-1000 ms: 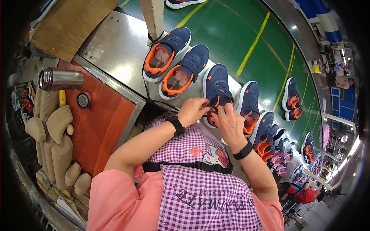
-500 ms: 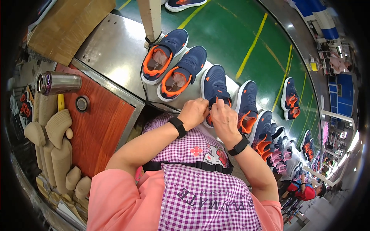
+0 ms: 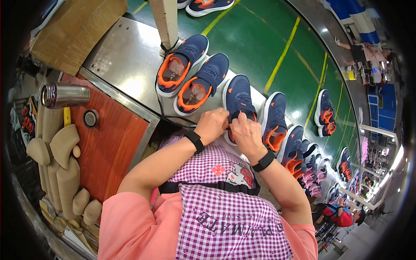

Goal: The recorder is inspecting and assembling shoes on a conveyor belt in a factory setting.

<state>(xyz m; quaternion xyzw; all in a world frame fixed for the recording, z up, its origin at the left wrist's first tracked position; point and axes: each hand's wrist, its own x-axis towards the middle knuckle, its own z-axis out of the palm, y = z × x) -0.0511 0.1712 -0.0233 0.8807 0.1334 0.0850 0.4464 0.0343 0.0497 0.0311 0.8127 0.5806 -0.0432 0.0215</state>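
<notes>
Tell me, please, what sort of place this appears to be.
It looks like a shoe factory, perhaps a finishing line: many navy-and-orange sneakers are lined up on and beside a green, conveyor-like surface, and beige moulded pieces are gathered at the left.

Over seven navy shoes, rest too crowded to count; two wristbands, one metal flask.

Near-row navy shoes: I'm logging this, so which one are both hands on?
The third shoe from the left: only it has left hand and right hand there.
</notes>
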